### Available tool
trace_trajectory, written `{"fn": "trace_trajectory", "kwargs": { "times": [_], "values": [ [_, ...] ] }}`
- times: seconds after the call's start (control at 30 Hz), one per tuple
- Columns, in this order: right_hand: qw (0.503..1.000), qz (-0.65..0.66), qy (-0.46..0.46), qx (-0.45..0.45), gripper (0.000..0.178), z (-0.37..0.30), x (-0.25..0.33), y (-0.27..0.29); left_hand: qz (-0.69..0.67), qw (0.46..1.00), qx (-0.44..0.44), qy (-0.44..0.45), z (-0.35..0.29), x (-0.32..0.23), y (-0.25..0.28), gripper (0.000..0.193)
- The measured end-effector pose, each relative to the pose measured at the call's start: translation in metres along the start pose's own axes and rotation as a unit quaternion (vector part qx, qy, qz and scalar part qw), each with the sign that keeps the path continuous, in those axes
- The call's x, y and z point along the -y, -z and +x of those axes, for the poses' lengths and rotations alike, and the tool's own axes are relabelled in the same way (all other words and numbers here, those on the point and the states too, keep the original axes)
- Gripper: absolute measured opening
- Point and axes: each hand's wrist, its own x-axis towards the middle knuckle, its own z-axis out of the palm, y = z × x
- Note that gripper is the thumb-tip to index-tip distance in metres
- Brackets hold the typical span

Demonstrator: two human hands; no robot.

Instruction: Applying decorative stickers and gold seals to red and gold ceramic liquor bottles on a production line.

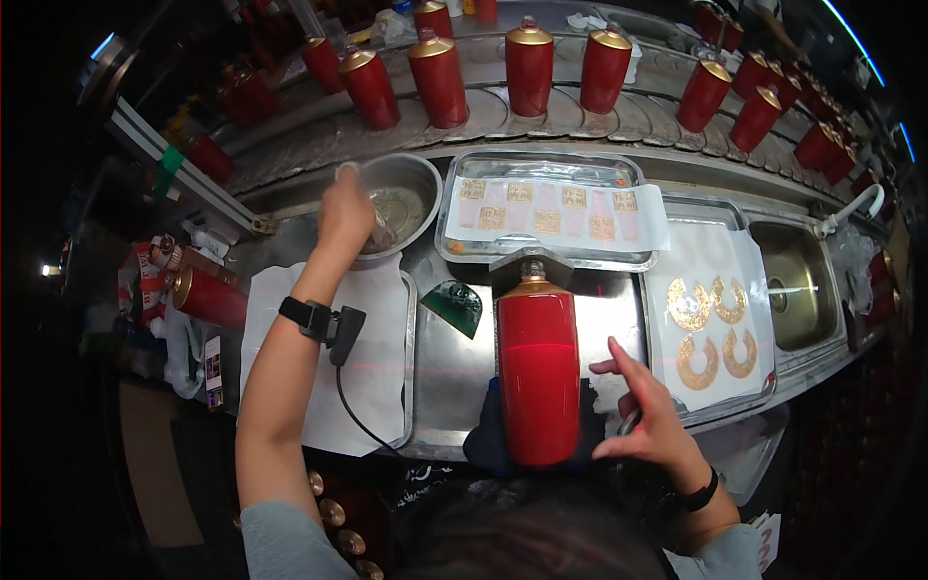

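A red bottle (537,377) with a gold shoulder lies in front of me, its neck towards a metal bracket (531,259) and its base on a dark cloth (481,440). To its right, my right hand (650,411) has thumb and forefinger spread, apart from the bottle. A small dark grey thing shows at its palm; I cannot tell whether it is held. Over the near left rim of a round metal bowl (432,184) with liquid is my left hand (345,215), smeared by motion. Its fingers are partly hidden, and something whitish shows at its top.
A metal tray (546,159) bears a white sheet with gold square pieces; a right tray holds gold C-shaped pieces (689,304). A green scraper-like plate (454,307) lies left of the bottle. Red bottles (530,72) stand on the conveyor behind. A sink (795,333) is at right.
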Motion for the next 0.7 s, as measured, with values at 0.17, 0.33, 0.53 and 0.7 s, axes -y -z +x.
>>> {"fn": "trace_trajectory", "kwargs": {
  "times": [0.17, 0.33, 0.53, 0.7],
  "values": [
    [0.970, 0.178, -0.112, -0.119, 0.034, 0.025, 0.014, 0.012, -0.226, 0.967, 0.007, -0.116, -0.037, -0.068, 0.081, 0.035],
    [0.925, 0.366, -0.090, 0.050, 0.041, 0.055, 0.053, 0.012, -0.499, 0.852, 0.116, -0.107, -0.095, -0.139, 0.140, 0.041],
    [0.738, 0.669, -0.074, 0.052, 0.058, 0.054, 0.035, -0.017, -0.647, 0.743, 0.150, -0.084, -0.182, -0.152, 0.158, 0.051],
    [0.792, 0.570, -0.183, -0.120, 0.052, 0.050, 0.065, -0.009, -0.607, 0.771, 0.190, -0.021, -0.246, -0.113, 0.142, 0.052]
  ]
}}
